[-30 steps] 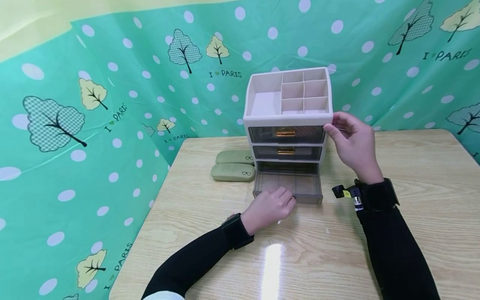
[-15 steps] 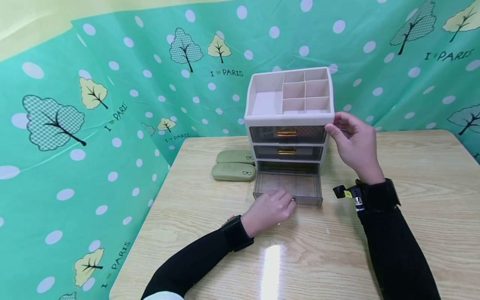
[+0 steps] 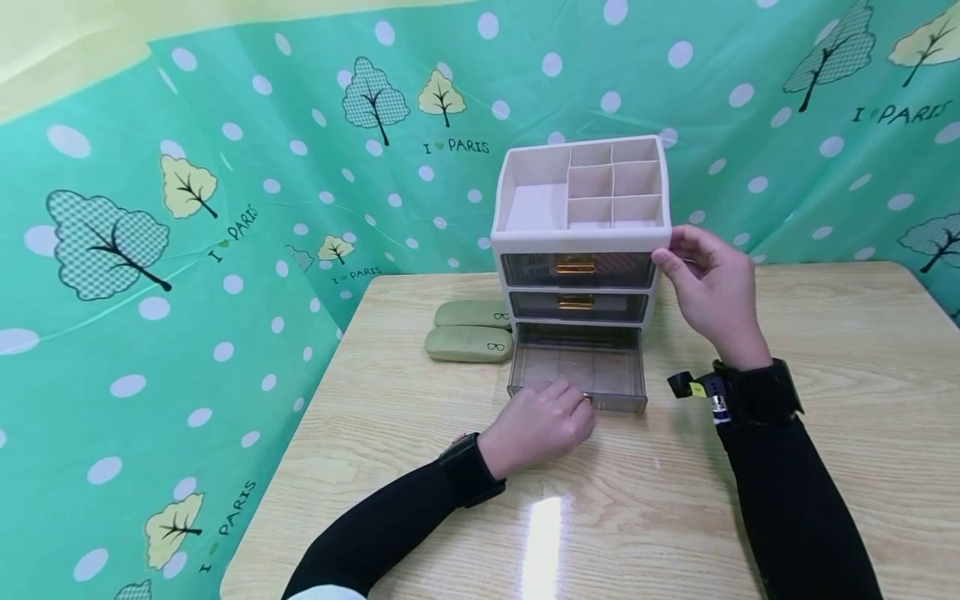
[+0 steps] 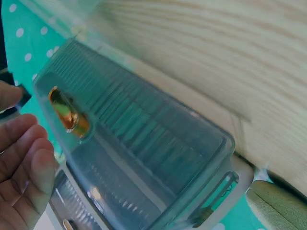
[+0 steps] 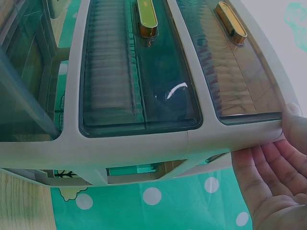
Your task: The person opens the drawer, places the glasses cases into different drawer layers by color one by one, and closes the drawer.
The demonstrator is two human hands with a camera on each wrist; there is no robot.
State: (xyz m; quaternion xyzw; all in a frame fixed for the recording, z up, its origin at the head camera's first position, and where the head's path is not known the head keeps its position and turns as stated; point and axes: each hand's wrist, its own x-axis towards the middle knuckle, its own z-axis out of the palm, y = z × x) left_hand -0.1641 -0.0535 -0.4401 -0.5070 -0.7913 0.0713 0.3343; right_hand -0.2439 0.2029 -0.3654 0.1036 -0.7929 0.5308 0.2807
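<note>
Storage organizer [image 3: 581,242], white plastic with rounded edges, stands toward the back of a pale wood-grain table [image 3: 405,408], its lowest drawer pulled out toward the person. Nearest, the left hand [image 3: 545,423] is at that drawer's front; its fingers are loosely bent and hold nothing, with a gap between them and the shiny gold handle [image 4: 69,112] in the left wrist view. The bottom drawer [image 3: 577,360] is a shallow box of smoky see-through plastic, finely ribbed. Just left of the organizer lie two long, olive-green cases [image 3: 465,344], rounded at the ends, each printed with a small black outline of glasses. The right hand [image 3: 712,292] pinches the organizer's right front edge, thumb on the face, fingers along the side. Above the pulled-out one, two tinted drawers [image 3: 525,271] sit pushed in, each with a gold bar handle. The open top tray [image 3: 536,204] has one wide bay and six small square cells. Behind hangs a glossy teal sheet [image 3: 420,233] with pale dots and trees, lettered "I PARIS" around a little heart.
</note>
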